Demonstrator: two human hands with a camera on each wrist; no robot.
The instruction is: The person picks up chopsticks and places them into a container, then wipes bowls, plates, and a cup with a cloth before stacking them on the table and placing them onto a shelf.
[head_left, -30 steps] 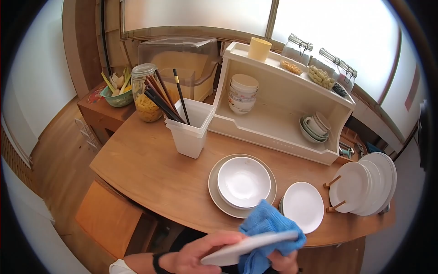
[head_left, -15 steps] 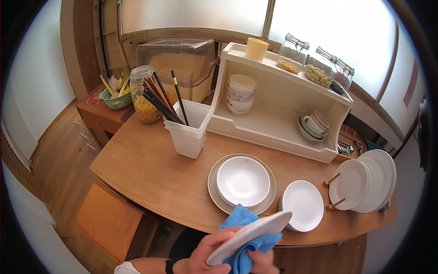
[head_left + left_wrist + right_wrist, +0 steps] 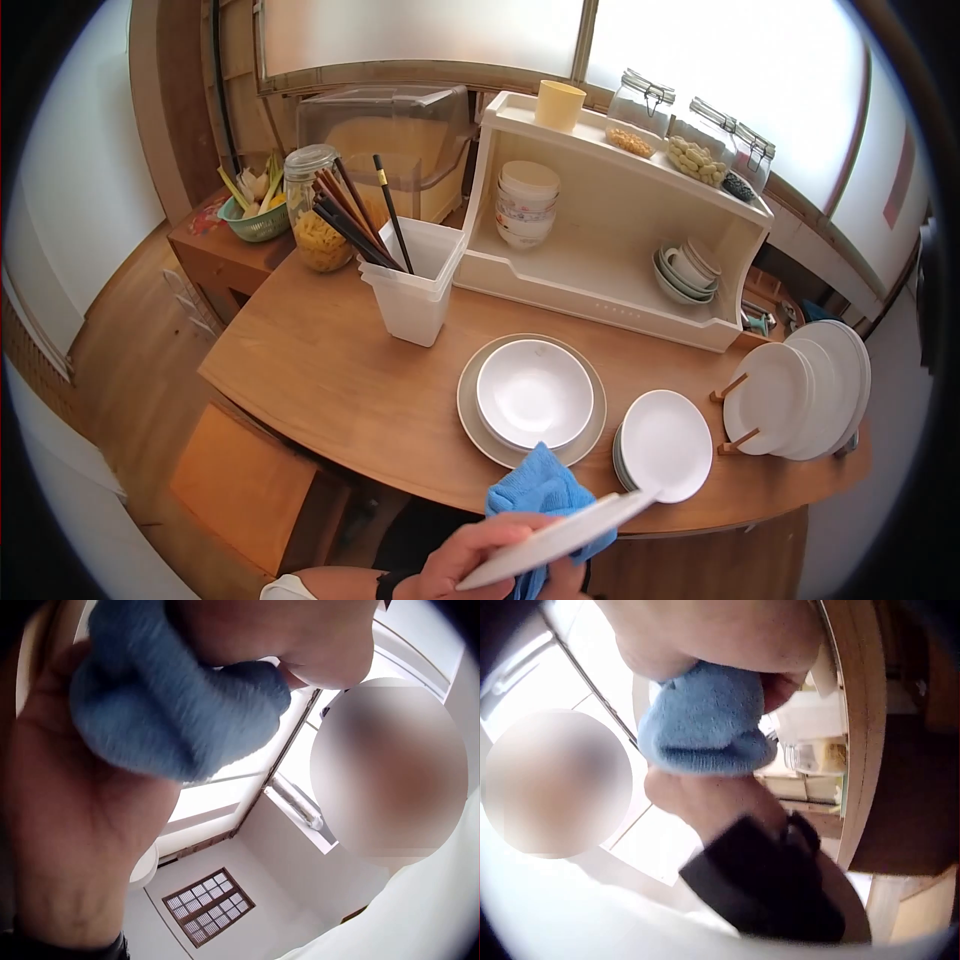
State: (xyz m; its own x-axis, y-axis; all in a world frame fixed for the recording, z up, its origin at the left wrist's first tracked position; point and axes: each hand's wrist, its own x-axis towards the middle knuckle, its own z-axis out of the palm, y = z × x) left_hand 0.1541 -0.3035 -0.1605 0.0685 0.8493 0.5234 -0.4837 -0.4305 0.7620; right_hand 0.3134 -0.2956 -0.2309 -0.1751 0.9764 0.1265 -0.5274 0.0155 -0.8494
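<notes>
My left hand (image 3: 475,557) grips a white plate (image 3: 560,538) by its near left edge at the bottom of the head view. The plate is tilted, seen almost edge-on. Beneath it my right hand (image 3: 565,580), partly hidden by the plate, holds a blue cloth (image 3: 540,482) against its underside. Both wrist views show the bunched cloth (image 3: 172,705) between the two hands. Just beyond the hands, a white bowl (image 3: 535,393) sits on a larger rimmed plate (image 3: 472,432). To its right lies a stack of small white dishes (image 3: 667,445).
A wooden rack (image 3: 737,442) holds several upright plates at the right. A white shelf unit (image 3: 600,300) with bowls and cups stands behind. Left of it are a white container (image 3: 415,310) of chopsticks and a glass jar (image 3: 320,235). A stool (image 3: 245,485) is at lower left.
The plate and cloth first shifted left and the plate tipped steeper; now the plate lies flatter again, slightly lower. Both hands keep their holds, and the right hand has moved left under the plate.
</notes>
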